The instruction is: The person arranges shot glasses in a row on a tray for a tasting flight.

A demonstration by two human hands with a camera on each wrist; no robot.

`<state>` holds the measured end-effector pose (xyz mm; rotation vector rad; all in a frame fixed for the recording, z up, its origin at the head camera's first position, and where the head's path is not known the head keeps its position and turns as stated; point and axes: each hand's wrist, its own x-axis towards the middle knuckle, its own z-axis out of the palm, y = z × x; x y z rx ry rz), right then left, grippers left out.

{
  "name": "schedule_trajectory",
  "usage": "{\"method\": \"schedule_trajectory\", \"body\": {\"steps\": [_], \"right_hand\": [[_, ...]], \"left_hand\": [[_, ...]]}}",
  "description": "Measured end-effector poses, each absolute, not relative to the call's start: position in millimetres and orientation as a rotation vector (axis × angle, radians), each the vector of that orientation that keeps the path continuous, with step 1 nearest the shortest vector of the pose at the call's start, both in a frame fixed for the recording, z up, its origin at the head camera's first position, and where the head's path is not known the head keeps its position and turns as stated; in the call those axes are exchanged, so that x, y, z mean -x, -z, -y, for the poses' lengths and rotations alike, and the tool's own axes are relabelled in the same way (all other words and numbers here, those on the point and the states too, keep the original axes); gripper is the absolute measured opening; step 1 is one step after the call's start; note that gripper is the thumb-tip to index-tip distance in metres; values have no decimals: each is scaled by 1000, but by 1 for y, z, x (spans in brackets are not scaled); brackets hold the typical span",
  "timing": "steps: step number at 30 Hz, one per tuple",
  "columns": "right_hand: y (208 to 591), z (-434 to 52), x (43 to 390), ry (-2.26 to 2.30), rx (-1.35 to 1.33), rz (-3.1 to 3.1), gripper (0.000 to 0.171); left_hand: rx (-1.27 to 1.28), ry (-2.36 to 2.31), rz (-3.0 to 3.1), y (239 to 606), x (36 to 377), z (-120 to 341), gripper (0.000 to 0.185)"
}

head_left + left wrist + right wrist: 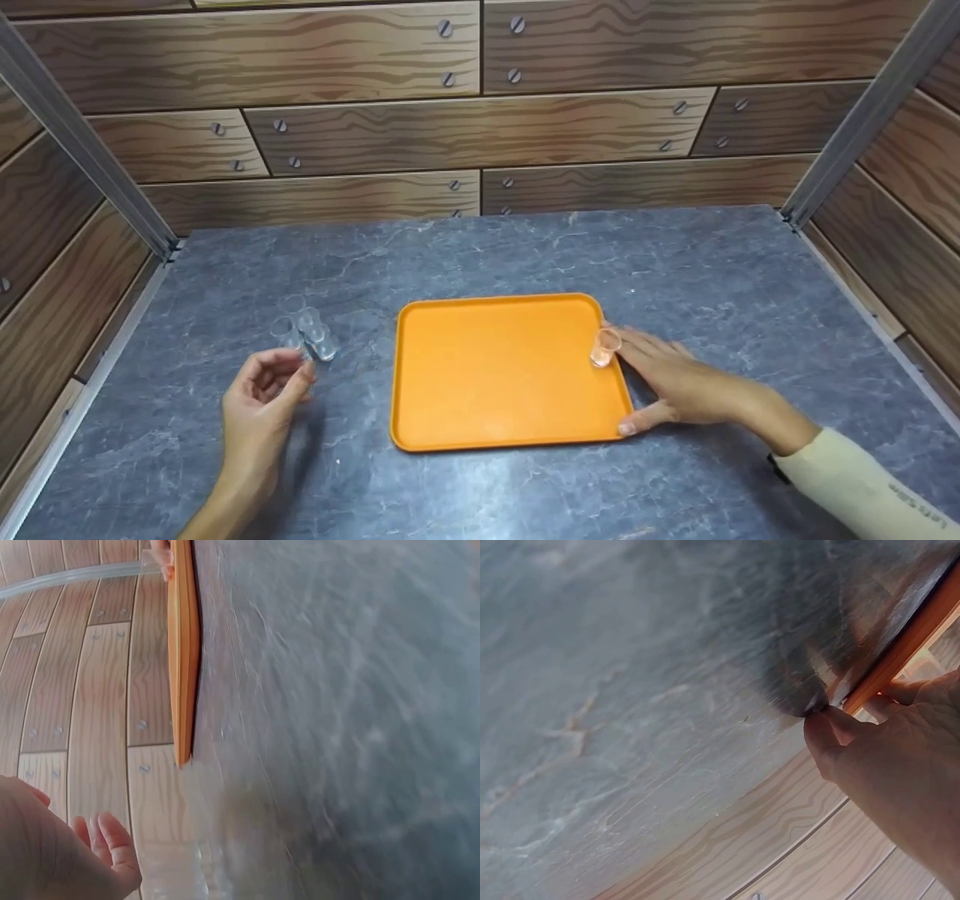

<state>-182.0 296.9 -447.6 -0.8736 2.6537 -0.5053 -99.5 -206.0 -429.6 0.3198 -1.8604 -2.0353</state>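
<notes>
- One orange tray [502,375] lies flat near the middle of the grey marbled table [675,262].
- Four small clear glasses show in the head view: three stand in a tight cluster [306,336] on the table left of the tray, and a single glass [604,349] stands upright just inside the tray's right edge.
- Two bare hands are in view, one on each side of the tray.
- The right hand [679,386] lies against the tray's right rim; its fingers stretch toward the single glass and their tips reach it, while the thumb rests at the tray's near right corner. Whether the fingers actually pinch the glass cannot be told; they look mostly straight.
- In the right wrist view the thumb [832,739] presses at the tray's edge [907,652], where tray and table meet.
- The left hand [262,401] is held just in front of the cluster of three glasses, fingers loosely curled and holding nothing; the fingertips are near the closest glass, and no contact can be made out.
- The left wrist view shows the left hand's fingertips [112,840] empty, with blurred clear glass just beside them and the tray's edge [184,652] well apart.
- A wood-grain panelled wall [480,112] encloses the table at the back and sides.
</notes>
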Motion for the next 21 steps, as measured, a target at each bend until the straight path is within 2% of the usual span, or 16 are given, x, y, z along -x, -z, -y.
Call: {"method": "schedule_trajectory", "body": {"steps": [6, 13, 21], "right_hand": [[448, -297, 182, 496, 872, -2654, 120], [447, -297, 181, 477, 853, -2659, 122], [447, -297, 180, 514, 894, -2660, 117]], "left_hand": [[-404, 1991, 1829, 432, 100, 216, 25], [-497, 1943, 1876, 437, 101, 223, 32], [-537, 1924, 1955, 440, 110, 231, 41]]}}
